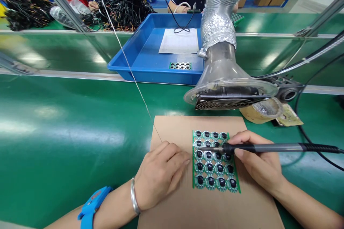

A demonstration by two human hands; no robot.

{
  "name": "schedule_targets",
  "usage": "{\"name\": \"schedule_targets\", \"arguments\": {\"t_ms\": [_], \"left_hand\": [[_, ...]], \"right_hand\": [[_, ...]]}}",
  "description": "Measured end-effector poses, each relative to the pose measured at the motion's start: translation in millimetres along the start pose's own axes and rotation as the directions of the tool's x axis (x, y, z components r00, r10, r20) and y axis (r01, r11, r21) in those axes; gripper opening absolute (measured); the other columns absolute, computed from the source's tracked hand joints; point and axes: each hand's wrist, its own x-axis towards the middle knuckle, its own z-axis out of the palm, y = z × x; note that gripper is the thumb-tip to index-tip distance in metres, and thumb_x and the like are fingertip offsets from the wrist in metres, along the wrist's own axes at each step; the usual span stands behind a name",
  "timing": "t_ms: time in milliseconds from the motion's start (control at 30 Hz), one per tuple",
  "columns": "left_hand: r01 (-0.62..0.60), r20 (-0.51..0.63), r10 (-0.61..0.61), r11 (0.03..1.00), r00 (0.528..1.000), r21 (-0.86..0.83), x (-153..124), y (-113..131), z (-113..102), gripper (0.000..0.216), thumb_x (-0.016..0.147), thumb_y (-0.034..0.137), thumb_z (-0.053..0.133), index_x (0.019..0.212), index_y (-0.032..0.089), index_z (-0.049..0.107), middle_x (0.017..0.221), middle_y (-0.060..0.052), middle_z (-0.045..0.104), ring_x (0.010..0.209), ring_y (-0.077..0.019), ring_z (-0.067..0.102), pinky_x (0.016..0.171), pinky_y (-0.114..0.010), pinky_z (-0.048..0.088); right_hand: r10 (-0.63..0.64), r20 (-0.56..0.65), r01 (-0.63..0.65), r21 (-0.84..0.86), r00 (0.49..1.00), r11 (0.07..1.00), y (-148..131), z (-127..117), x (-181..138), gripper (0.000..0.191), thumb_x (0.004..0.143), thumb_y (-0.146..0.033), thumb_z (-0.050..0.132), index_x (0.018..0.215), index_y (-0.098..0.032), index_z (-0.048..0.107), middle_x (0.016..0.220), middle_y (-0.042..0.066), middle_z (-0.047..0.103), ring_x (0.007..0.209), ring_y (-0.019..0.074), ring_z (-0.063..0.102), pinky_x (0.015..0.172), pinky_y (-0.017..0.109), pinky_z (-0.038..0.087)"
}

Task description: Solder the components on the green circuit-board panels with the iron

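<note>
A panel of small green circuit boards (215, 167), each with a round black blob, lies flat on a cardboard sheet (172, 128). My right hand (259, 161) grips a soldering iron (276, 147) like a pen, its tip over the panel's left side in the upper rows. Whether the tip touches a pad I cannot tell. My left hand (163, 171), fingers pinched together, is at the panel's left edge. Into it from above runs a thin solder wire (137, 85); the wire's end is hidden by the fingers. A metal bangle and a blue wrist strap (94, 202) are on my left arm.
A fume extractor hood (228, 75) with a silver duct (219, 14) hangs low behind the panel. Behind stands a blue tray (129, 66) with paper and a small board panel (180, 66). A tape roll (260, 109) sits right. Two people work opposite, near black cable bundles (126, 9).
</note>
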Motion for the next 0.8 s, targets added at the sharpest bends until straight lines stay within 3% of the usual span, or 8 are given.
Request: {"name": "schedule_targets", "arguments": {"t_ms": [367,800], "left_hand": [[0.004,0.016,-0.004,1.000,1.000,0.004,0.7,-0.5,1.7,0.014,0.084,0.019,0.051,0.095,0.020,0.060,0.080,-0.002,0.058,0.071,-0.0138,0.047,0.061,-0.026,0.040],[0.014,0.021,-0.014,1.000,1.000,0.008,0.9,-1.2,2.6,0.013,0.084,0.019,0.051,0.094,0.020,0.060,0.080,-0.002,0.058,0.071,-0.0139,0.047,0.061,-0.026,0.039]], "right_hand": [[0.004,-0.002,-0.004,0.012,1.000,1.000,-0.1,0.3,-1.4,0.008,0.079,-0.022,0.058,0.085,-0.024,0.063,0.073,0.000,0.057,0.063,0.0140,0.049,0.055,0.026,0.035],[-0.044,0.039,0.049,-0.138,0.998,0.989,-8.4,0.0,1.7,0.011,0.078,-0.018,0.058,0.085,-0.024,0.063,0.071,-0.001,0.058,0.061,0.0126,0.050,0.053,0.024,0.037]]}}
